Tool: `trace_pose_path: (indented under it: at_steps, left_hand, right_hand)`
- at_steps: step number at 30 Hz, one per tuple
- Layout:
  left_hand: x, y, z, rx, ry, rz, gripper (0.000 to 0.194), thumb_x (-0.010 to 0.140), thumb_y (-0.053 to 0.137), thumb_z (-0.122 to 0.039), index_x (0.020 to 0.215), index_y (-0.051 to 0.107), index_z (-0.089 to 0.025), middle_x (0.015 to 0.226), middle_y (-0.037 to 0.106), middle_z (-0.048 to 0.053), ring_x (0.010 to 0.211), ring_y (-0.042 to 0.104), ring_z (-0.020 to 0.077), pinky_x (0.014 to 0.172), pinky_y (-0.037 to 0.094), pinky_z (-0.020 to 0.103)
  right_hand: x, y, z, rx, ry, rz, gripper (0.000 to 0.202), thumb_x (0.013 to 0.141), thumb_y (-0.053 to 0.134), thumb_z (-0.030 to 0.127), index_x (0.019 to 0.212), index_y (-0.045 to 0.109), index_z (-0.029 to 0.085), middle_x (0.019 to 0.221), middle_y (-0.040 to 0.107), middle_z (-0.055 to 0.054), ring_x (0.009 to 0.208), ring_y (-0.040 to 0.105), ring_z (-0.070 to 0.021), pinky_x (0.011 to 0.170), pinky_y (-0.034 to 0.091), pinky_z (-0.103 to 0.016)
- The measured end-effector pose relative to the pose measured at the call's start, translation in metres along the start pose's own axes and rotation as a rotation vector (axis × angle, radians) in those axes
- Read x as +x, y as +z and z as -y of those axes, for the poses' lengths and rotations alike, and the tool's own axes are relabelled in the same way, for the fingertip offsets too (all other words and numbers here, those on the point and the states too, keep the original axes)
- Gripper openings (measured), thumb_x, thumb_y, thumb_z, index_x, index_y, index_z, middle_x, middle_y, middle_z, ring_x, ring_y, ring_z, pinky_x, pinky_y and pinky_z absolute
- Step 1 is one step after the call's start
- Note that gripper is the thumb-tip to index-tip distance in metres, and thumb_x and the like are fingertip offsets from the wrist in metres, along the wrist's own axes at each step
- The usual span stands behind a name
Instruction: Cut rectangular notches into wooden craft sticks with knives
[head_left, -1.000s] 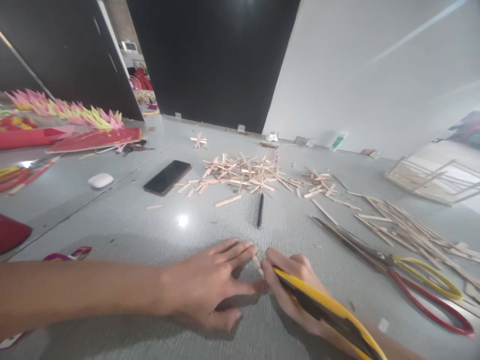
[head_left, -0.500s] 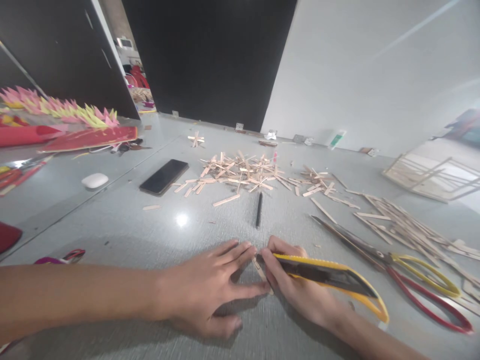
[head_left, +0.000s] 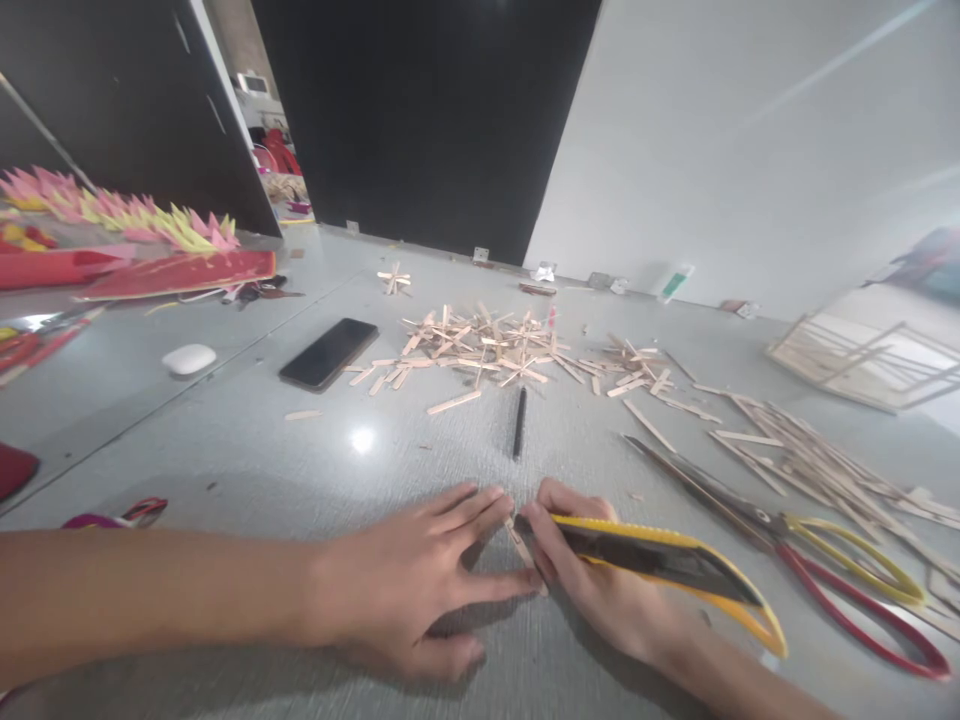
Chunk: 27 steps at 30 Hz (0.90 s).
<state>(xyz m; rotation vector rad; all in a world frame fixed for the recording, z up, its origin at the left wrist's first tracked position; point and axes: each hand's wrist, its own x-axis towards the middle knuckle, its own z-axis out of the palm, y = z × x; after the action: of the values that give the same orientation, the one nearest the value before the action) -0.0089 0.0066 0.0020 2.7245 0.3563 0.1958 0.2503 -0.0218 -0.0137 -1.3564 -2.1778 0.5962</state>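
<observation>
With fingers spread, my left hand (head_left: 427, 580) lies on the grey surface (head_left: 285, 490), its fingertips pressing the ends of a short wooden stick (head_left: 517, 541). My right hand (head_left: 592, 570) is closed around a yellow and black utility knife (head_left: 660, 555). The knife's front end is at the stick, between my two hands; its blade is hidden by my fingers. Just beyond my fingertips lies a black pen-like rod (head_left: 520, 424).
Cut wooden pieces (head_left: 480, 345) are heaped ahead, with a phone (head_left: 330, 353) to their left. Large scissors (head_left: 765, 520) and long wooden strips (head_left: 817, 450) lie at right. A white case (head_left: 190, 359) and red folded paper (head_left: 180, 275) are at left.
The knife's rear end has swung slightly to the right and down with my right hand. My left hand keeps its place on the stick.
</observation>
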Motion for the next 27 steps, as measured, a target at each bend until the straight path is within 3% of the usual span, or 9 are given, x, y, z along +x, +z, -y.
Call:
trace_pose_path:
  at_steps: [4,8,14,27]
  left_hand:
    - [0.001,-0.001,-0.001,0.006,0.000,0.004,0.069,0.102,0.058,-0.044,0.165,0.037,-0.025,0.175,0.018,0.017,0.160,0.022,0.0429,0.130,0.022,0.059]
    - [0.002,-0.002,-0.002,0.031,-0.009,0.021,0.069,0.102,0.057,-0.046,0.165,0.036,-0.025,0.175,0.021,0.016,0.160,0.021,0.0428,0.130,0.022,0.060]
    - [0.002,-0.005,-0.003,0.030,-0.013,0.031,0.068,0.102,0.059,-0.045,0.164,0.039,-0.024,0.176,0.013,0.018,0.160,0.019,0.0440,0.130,0.022,0.059]
    - [0.003,-0.007,-0.001,0.014,-0.007,0.055,0.070,0.100,0.060,-0.044,0.164,0.038,-0.023,0.175,0.008,0.022,0.159,0.017,0.0458,0.129,0.020,0.062]
  right_hand:
    - [0.002,-0.003,0.012,-0.003,0.023,-0.008,0.038,0.112,0.038,0.036,0.076,0.040,0.027,0.063,0.053,0.006,0.055,0.057,-0.0145,0.062,0.050,-0.034]
    - [0.003,-0.005,0.016,-0.004,-0.002,-0.019,0.033,0.111,0.036,0.033,0.078,0.043,0.029,0.070,0.060,0.002,0.063,0.061,-0.0183,0.062,0.051,-0.036]
    - [0.003,0.003,0.010,-0.005,-0.050,-0.008,0.036,0.112,0.036,0.036,0.078,0.037,0.027,0.059,0.047,0.007,0.049,0.048,-0.0130,0.062,0.045,-0.034]
    - [0.001,-0.003,0.011,0.020,-0.080,0.062,0.033,0.112,0.037,0.034,0.079,0.036,0.027,0.060,0.047,0.007,0.050,0.045,-0.0122,0.057,0.036,-0.030]
